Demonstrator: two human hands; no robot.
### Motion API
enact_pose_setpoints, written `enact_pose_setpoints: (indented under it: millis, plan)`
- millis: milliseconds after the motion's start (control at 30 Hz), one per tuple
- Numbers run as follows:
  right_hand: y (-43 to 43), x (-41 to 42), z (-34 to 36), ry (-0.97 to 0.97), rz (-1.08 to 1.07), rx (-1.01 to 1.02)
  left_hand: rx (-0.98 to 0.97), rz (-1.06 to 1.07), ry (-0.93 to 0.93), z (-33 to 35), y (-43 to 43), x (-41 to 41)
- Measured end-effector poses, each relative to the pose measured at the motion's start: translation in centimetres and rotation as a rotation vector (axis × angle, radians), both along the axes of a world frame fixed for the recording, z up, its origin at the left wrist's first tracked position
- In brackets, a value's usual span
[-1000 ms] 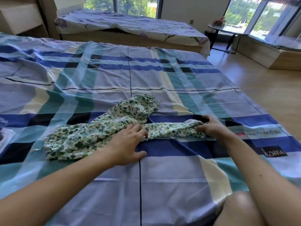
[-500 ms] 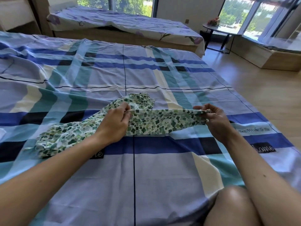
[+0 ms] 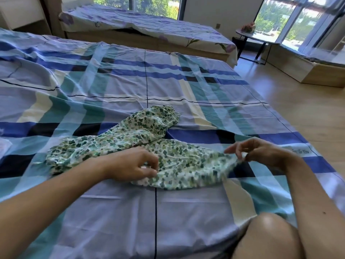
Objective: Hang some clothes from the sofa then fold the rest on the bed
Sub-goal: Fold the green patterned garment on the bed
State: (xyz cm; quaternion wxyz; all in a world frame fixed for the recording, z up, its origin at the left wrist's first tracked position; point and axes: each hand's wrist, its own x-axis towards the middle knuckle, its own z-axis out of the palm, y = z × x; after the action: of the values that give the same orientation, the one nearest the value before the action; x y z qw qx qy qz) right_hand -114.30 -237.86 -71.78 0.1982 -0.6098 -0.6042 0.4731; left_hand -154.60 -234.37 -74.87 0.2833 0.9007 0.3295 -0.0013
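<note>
Filling nearly the whole view, the bed point(image 3: 104, 86) lies under a plaid sheet of blue, teal, cream and black, creased here and there. Behind it runs a second bed point(image 3: 149, 25) with a pale flower-print cover, and off to the right there's bare wooden floor point(image 3: 298, 109) catching the sun. Far right corner, by the windows, a small round desk point(image 3: 248, 33) on dark legs, something pinkish on top, too small to tell.

Now to the action: the garment point(image 3: 141, 131), white with little green blotches, sprawls across the middle of the plaid bed. One part runs up toward a gathered end, another trails left, and a third stretches right between the two hands.

Left hand point(image 3: 134, 163) is down on the near edge of that stretch, fingers curled, thumb tucked under, pinching a fold, though it's a bit blurred. Right hand point(image 3: 261, 152) is at the cloth's right tip, fingers bent and fanned, thumb and a fingertip nipping the end, which is lifted just off the sheet. A bare knee point(image 3: 268, 238) pokes in at the bottom right.
</note>
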Motion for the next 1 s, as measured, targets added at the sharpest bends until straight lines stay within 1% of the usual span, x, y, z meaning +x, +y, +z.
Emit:
enact_pose_setpoints:
  millis: [33,100,133,167,233,267,333,400,467,533,567,633,667,700,767,867,967,1000]
  plan:
    - [0.4,0.3,-0.5,-0.062,-0.072,-0.008,0.02,0.001,-0.02,-0.1,-0.1,0.3]
    - [1.4,0.1,-1.4,-0.094,-0.333,0.01,0.004,0.046,-0.113,-0.2,-0.1,0.9]
    - [1.9,-0.4,-1.7,-0.092,-0.415,0.011,0.022,0.06,-0.13,-0.4,0.0,1.1]
    - [2.1,-1.0,-2.1,-0.093,-0.447,-0.008,0.069,0.067,-0.12,-0.7,0.1,1.2]
    - [2.3,-2.2,-3.0,-0.141,-0.385,-0.077,0.163,0.094,-0.086,-1.3,0.1,1.3]
    - [2.5,-2.4,-3.3,-0.17,-0.347,-0.102,0.199,0.122,-0.098,-1.5,0.1,1.2]
    - [2.6,-2.8,-3.4,-0.206,-0.276,-0.153,0.263,0.215,-0.156,-1.7,0.5,0.9]
    - [2.7,-2.7,-3.5,-0.193,-0.221,-0.169,0.352,0.352,-0.209,-1.6,1.3,0.5]
    - [2.9,-2.5,-3.7,-0.172,-0.316,-0.089,0.461,0.514,-0.206,-1.7,2.4,-0.2]
    - [3.2,-2.2,-3.8,-0.266,-0.411,0.018,0.505,0.677,-0.112,-1.9,3.8,-1.0]
    - [3.4,-2.3,-3.9,-0.296,-0.438,0.049,0.494,0.751,-0.029,-1.9,4.5,-1.5]
    - [3.9,-2.5,-4.0,-0.293,-0.495,0.076,0.416,0.856,0.136,-1.8,6.1,-2.2]
    - [4.2,-2.9,-3.9,-0.293,-0.506,0.094,0.354,0.898,0.18,-1.8,6.8,-2.6]
    - [4.3,-3.3,-3.8,-0.299,-0.503,0.119,0.287,0.932,0.179,-1.7,7.6,-2.9]
    - [4.7,-4.4,-3.4,-0.307,-0.493,0.177,0.135,0.967,0.042,-1.6,8.7,-3.3]
    - [5.0,-6.3,-2.8,-0.261,-0.471,0.227,-0.051,0.972,-0.176,-1.3,9.5,-2.9]
    - [4.9,-7.6,-2.5,-0.221,-0.429,0.254,-0.217,0.975,-0.254,-0.9,9.7,-2.0]
    - [4.7,-7.7,-2.5,-0.213,-0.417,0.26,-0.27,0.933,-0.291,-0.5,9.3,-1.5]
